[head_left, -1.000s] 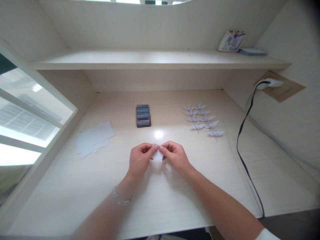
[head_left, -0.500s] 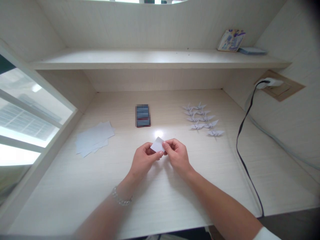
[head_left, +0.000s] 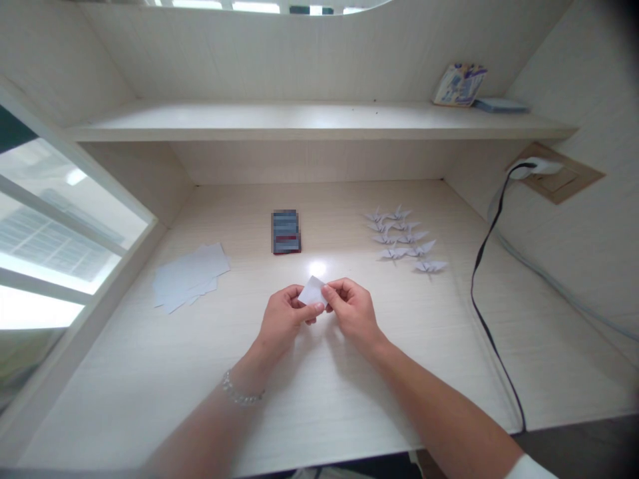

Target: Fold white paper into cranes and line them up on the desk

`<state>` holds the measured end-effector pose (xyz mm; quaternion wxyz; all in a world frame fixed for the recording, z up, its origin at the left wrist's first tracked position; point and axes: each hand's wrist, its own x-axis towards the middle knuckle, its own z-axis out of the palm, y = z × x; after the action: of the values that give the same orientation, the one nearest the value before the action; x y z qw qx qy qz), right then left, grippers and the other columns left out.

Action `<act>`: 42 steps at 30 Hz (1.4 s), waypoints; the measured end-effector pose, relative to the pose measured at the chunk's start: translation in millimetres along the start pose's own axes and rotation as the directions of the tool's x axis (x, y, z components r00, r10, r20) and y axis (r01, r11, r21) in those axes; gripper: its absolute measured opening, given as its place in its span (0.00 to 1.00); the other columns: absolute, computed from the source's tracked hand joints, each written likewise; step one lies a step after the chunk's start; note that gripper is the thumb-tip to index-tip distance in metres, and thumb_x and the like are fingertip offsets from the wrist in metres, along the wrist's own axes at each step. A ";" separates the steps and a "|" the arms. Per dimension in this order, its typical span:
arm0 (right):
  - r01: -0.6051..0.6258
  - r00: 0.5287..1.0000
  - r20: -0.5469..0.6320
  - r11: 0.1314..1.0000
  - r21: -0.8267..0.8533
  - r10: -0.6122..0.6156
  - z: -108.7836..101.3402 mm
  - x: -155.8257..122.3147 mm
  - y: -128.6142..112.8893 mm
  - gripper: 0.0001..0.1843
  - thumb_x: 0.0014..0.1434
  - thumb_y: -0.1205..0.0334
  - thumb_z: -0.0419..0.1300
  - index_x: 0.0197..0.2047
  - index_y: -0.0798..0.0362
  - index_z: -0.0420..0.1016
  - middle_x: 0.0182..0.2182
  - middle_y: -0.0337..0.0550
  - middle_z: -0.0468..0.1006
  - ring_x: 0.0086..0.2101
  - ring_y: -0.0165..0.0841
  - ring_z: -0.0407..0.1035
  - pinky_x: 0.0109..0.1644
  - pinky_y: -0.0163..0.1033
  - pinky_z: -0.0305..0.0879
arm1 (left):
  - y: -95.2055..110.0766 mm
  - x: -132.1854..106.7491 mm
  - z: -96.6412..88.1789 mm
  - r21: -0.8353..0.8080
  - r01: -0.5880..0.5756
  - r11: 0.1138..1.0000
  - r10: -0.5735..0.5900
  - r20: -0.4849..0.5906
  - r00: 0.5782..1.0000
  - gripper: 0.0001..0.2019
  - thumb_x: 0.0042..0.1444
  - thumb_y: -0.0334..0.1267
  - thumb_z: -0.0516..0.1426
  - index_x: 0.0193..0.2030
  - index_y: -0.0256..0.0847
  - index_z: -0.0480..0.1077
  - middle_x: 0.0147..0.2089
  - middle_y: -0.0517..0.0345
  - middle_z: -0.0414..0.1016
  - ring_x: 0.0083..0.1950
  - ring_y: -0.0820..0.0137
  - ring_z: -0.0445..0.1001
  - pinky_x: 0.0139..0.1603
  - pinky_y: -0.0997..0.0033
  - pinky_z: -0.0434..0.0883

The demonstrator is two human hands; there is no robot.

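Observation:
A small piece of folded white paper (head_left: 312, 291) is held above the desk between both hands. My left hand (head_left: 285, 315) pinches its lower left side, thumb on top and fingers beneath. On the right edge, my right hand (head_left: 352, 306) grips it between thumb and bent fingers. The fingertips hide the paper's lower part and its exact folds. Several folded white paper cranes (head_left: 399, 234) stand in rows beyond my right hand. A loose pile of white paper sheets (head_left: 190, 276) lies to the left of my left hand.
A dark rectangular object (head_left: 286, 231), blurred out, lies beyond the hands. At the right, a black cable (head_left: 478, 266) runs from a wall socket (head_left: 559, 174) down across the desk. A shelf (head_left: 299, 120) spans the back, bearing a colourful packet (head_left: 459, 85) and a flat bluish item (head_left: 500, 105).
Both hands still hold the folded paper, which has shifted very slightly left. The left fingertips have moved a little beneath it. The whole view has tilted slightly.

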<state>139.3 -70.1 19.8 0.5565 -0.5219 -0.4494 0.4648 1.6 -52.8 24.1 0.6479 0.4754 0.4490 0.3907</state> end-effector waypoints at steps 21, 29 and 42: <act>-0.015 1.000 -0.002 1.000 0.019 0.015 -1.5 2.2 0.2 0.10 0.53 0.57 0.60 0.30 0.56 0.71 0.20 0.37 0.71 0.21 0.27 0.66 0.25 0.32 0.62 | -2.2 5.5 -6.6 -0.219 -0.014 0.976 -0.011 -0.109 0.994 0.14 0.40 0.33 0.65 0.35 0.36 0.69 0.19 0.66 0.66 0.21 0.78 0.66 0.26 0.77 0.62; -0.037 0.998 -0.045 0.998 0.050 0.039 -5.9 4.9 0.0 0.11 0.52 0.56 0.61 0.30 0.56 0.72 0.20 0.38 0.72 0.21 0.27 0.66 0.25 0.32 0.62 | -0.6 9.8 -15.0 -0.181 -0.143 0.973 0.099 -0.232 0.968 0.15 0.42 0.35 0.64 0.37 0.35 0.68 0.23 0.60 0.70 0.25 0.77 0.68 0.28 0.77 0.64; -0.028 0.999 -0.024 0.999 0.026 0.029 -4.8 2.7 -2.7 0.12 0.52 0.54 0.60 0.30 0.56 0.72 0.19 0.38 0.72 0.21 0.28 0.66 0.25 0.33 0.64 | -2.8 1.4 -1.4 -0.057 0.040 0.998 -0.036 0.070 0.997 0.10 0.46 0.40 0.62 0.26 0.34 0.71 0.25 0.55 0.71 0.27 0.73 0.67 0.30 0.74 0.63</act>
<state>144.6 -68.3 22.3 0.5620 -0.5268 -0.4290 0.4719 0.9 -51.8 20.9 0.6840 0.4606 0.4238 0.3747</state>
